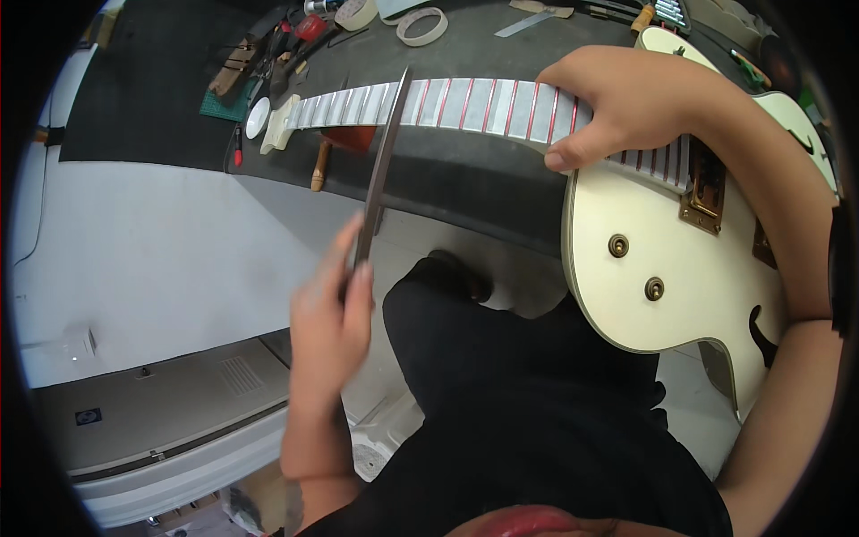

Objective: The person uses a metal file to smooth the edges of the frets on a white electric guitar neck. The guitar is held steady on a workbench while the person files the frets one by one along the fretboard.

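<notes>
My left hand (331, 313), slightly blurred, grips a long dark file (384, 152) that crosses the neck of a cream guitar (617, 313) at a slant. Pale covering lies over the fretboard (474, 106), with red-coloured frets along its right part. My right hand (631, 98) is wrapped over the upper end of the neck near the body, thumb on the near edge. The headstock (277, 130) is at the left, and a red support (353, 139) shows beneath the neck beside a wooden handle (319, 166).
A dark-covered bench (134, 98) carries assorted tools (234, 67), a green cutting mat (215, 108) and a tape roll (420, 42) behind the neck. A white surface (143, 259) and a grey appliance (161, 421) are at the left. My dark-clad legs (429, 331) are below.
</notes>
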Tool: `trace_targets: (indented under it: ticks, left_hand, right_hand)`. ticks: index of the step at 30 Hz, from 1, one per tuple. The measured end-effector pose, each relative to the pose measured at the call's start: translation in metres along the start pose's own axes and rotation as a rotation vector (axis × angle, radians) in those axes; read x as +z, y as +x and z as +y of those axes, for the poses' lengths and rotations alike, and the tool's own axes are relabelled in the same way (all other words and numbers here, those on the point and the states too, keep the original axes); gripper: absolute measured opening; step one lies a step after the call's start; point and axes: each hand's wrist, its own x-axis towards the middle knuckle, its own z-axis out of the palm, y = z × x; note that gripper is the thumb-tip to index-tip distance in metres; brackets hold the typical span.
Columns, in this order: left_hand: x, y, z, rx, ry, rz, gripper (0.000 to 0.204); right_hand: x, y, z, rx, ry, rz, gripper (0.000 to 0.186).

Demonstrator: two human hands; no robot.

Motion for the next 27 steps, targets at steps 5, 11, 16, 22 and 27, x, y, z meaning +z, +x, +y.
trace_targets:
  ticks: [5, 11, 16, 22, 27]
  left_hand:
    - [0.008, 0.097, 0.027, 0.001, -0.12, -0.006, 0.05]
    - [0.013, -0.04, -0.02, 0.011, -0.107, 0.04, 0.052]
    - [0.004, 0.016, -0.006, 0.022, -0.08, 0.007, 0.052]
    - [0.014, 0.089, 0.024, 0.004, -0.149, 0.018, 0.049]
    - [0.005, -0.033, -0.035, 0.033, -0.085, 0.028, 0.054]
  right_hand:
    - [0.0, -0.002, -0.002, -0.032, -0.011, 0.045, 0.067]
    - [0.0, -0.005, 0.005, -0.009, 0.006, 0.03, 0.069]
    - [-0.001, -0.003, 0.001, -0.001, -0.039, 0.026, 0.076]
    - [-0.004, -0.006, -0.005, 0.005, -0.013, -0.001, 0.076]
    - [-0.006, -0.007, -0.003, 0.028, 0.024, -0.018, 0.073]
